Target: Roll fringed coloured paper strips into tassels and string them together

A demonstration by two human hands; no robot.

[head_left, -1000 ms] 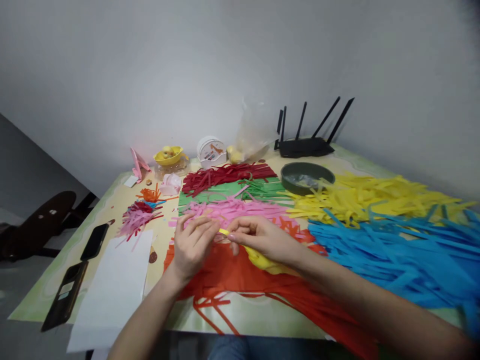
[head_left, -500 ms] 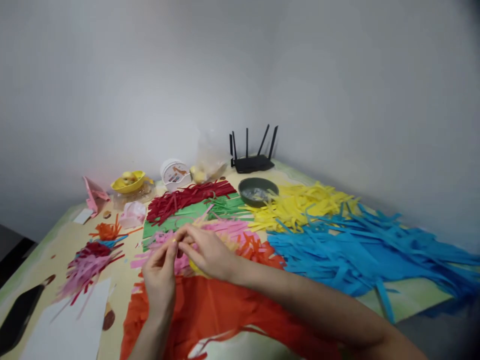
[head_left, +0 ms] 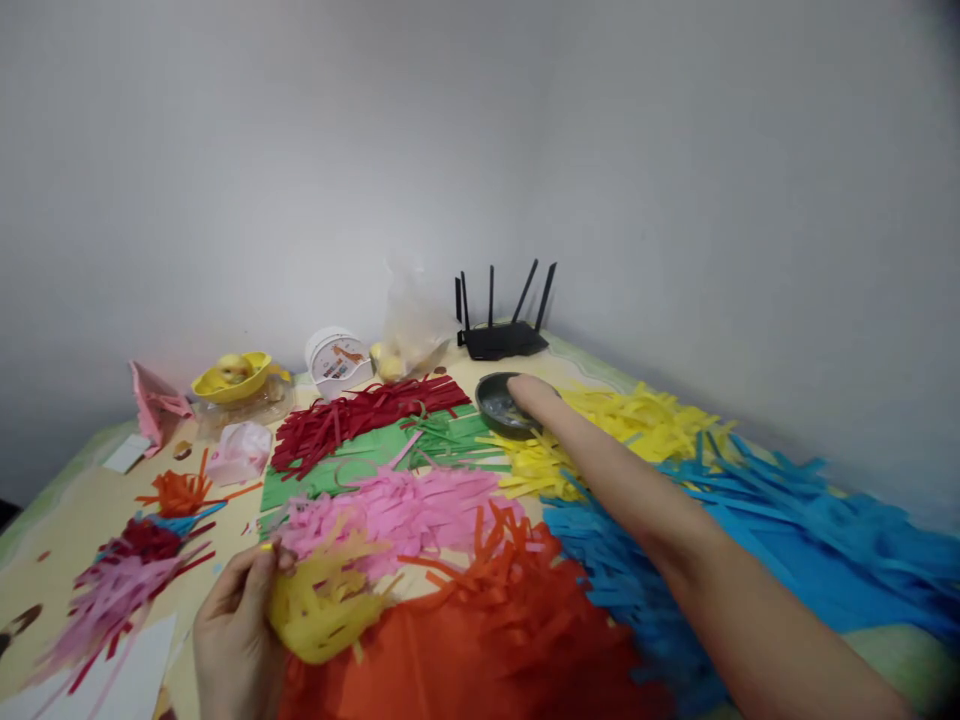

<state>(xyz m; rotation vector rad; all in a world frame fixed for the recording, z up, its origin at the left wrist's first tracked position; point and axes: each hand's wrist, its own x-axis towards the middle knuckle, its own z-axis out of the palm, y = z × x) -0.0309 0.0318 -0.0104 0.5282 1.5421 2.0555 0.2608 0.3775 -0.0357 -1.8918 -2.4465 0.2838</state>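
Observation:
My left hand [head_left: 238, 612], at the lower left, pinches the end of a yellow fringed paper tassel [head_left: 326, 612]. The tassel's strips spread to the right over fringed orange paper [head_left: 420, 650]. Stretched forward, my right hand [head_left: 531, 396] reaches into a dark grey bowl [head_left: 489, 412]; its fingers are hidden or blurred there. Something shiny and clear lies in the bowl. Around it are a fringed yellow paper pile [head_left: 645, 415], pink paper strips [head_left: 420, 510] and green paper [head_left: 360, 455].
Blue fringed paper [head_left: 810, 540] covers the right side. Dark red strips [head_left: 367, 415] lie farther back. Finished-looking tassels [head_left: 124, 590] rest on the left. At the back stand a black router [head_left: 502, 340], a white tub [head_left: 337, 362] and a yellow dish [head_left: 210, 388].
My hands were together over the pink strips; now they are apart. The left moved down and left with the yellow tassel, the right forward into the bowl. The view shifted slightly.

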